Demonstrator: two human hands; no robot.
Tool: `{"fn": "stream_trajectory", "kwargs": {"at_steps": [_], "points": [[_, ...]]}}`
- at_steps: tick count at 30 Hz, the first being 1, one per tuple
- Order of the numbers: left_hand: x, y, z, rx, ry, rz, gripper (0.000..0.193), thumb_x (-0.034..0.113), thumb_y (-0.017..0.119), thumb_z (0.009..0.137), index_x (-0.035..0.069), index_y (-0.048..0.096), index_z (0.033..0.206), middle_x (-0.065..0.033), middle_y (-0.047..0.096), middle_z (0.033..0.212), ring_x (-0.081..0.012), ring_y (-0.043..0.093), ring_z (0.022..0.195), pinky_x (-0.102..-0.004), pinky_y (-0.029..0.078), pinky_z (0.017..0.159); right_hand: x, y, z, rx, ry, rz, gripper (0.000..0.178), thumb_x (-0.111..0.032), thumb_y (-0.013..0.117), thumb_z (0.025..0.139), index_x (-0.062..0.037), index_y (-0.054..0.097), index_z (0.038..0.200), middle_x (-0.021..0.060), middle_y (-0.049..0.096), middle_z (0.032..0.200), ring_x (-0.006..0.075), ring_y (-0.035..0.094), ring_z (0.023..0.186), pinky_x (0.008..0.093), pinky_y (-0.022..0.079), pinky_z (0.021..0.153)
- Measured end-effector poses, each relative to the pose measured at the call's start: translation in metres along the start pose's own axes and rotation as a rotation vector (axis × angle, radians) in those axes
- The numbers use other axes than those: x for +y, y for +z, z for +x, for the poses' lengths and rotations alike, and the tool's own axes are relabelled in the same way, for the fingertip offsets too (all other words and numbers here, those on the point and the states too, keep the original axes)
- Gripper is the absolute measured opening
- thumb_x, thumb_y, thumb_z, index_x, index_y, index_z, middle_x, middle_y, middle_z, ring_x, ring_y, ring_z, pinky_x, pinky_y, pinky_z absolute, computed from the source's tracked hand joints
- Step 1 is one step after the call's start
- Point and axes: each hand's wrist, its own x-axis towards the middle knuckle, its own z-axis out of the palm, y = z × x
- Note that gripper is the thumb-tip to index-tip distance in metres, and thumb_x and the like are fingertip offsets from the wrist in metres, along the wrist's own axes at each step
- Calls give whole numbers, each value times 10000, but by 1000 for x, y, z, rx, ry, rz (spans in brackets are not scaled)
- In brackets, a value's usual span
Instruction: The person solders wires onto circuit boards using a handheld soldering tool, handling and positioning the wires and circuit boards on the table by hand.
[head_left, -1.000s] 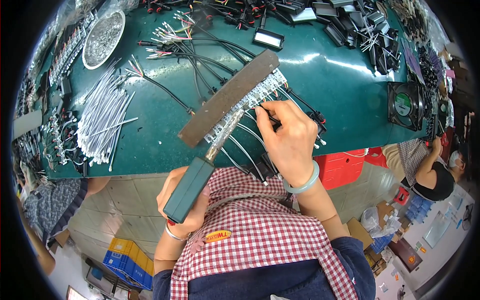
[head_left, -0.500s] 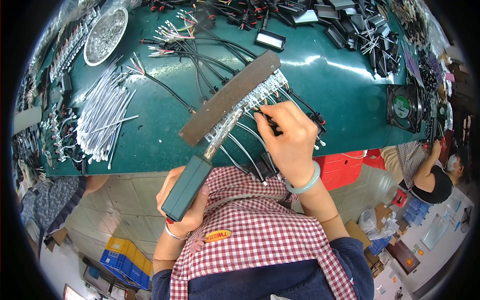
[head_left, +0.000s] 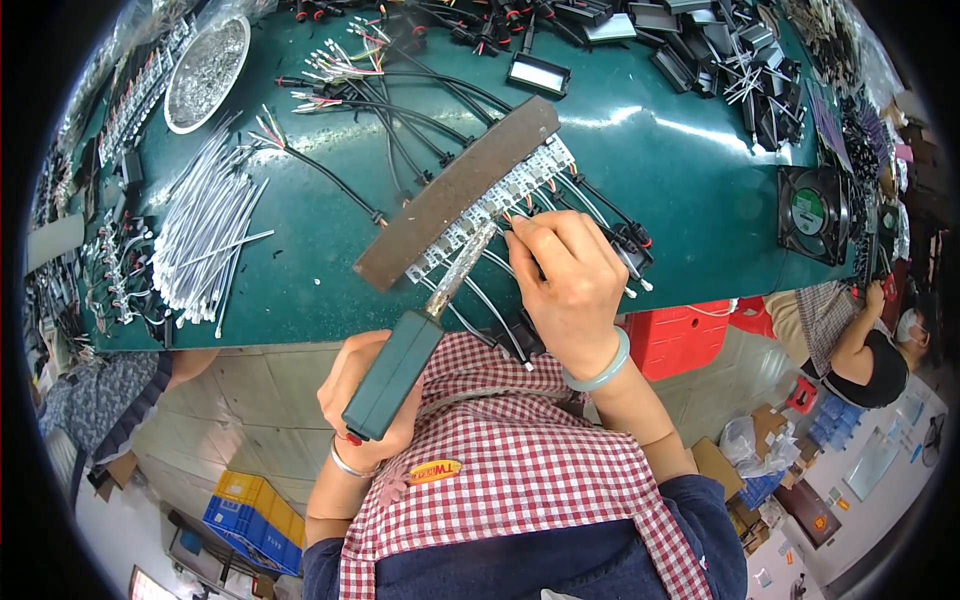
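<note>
My left hand is wrapped round the dark green handle of a soldering iron. Its metal shaft slants up and right to a row of small white circuit boards. The tip is at the boards' lower edge, beside my right fingertips. My right hand pinches a thin wire at that edge; the fingers partly cover it. A brown bar lies along the boards' far side. Black cables run out beyond the bar, while white cables trail toward me.
At left lie a bundle of white cables and a dish of silvery bits. Black housings are heaped at the far right, with a black fan nearer. A red stool stands below the table edge. Another person sits at right.
The soldering iron has shifted right and its handle slightly down, with its tip closer to my right fingertips. My right hand has moved slightly left and down.
</note>
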Motion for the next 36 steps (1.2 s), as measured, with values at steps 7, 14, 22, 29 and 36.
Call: {"fn": "stream_trajectory", "kwargs": {"at_steps": [7, 14, 22, 29, 36], "points": [[-6, 0, -2, -28, 50, 8, 251, -19, 723, 704, -65, 657, 942, -170, 651, 910, -276, 656, 751, -323, 512, 650, -1, 1, 0, -2, 8, -5, 200, 47, 782, 686, -11, 678, 847, 72, 634, 804, 221, 624, 700, 319, 501, 586], [-6, 0, -4, -20, 55, 2, 240, -27, 715, 696, -65, 660, 926, -171, 645, 875, -277, 648, 711, -314, 504, 608, -1, 0, 0, -6, 6, -10, 192, 45, 774, 697, -14, 674, 849, 69, 627, 803, 221, 617, 696, 319, 496, 585], [-1, -3, -6, 66, 57, 79, 263, -61, 685, 608, -49, 694, 870, -169, 662, 884, -318, 685, 787, -336, 551, 636, -2, 0, 0, -6, 4, -23, 181, 37, 771, 703, -24, 672, 841, 61, 623, 796, 219, 612, 689, 319, 492, 583], [-3, -2, -9, 68, 35, 35, 254, -56, 690, 609, -56, 695, 863, -180, 663, 887, -331, 689, 807, -343, 557, 649, -2, 0, 2, 22, 40, 36, 179, 40, 769, 696, -23, 676, 835, 81, 647, 797, 236, 634, 688, 330, 504, 595], [-4, -2, -11, 57, 1, 32, 232, -33, 698, 624, -52, 699, 855, -180, 662, 874, -337, 685, 807, -350, 554, 665, -4, 1, 2, 34, 74, 83, 171, 39, 767, 706, -20, 678, 839, 92, 655, 803, 247, 643, 692, 334, 509, 603]]}}
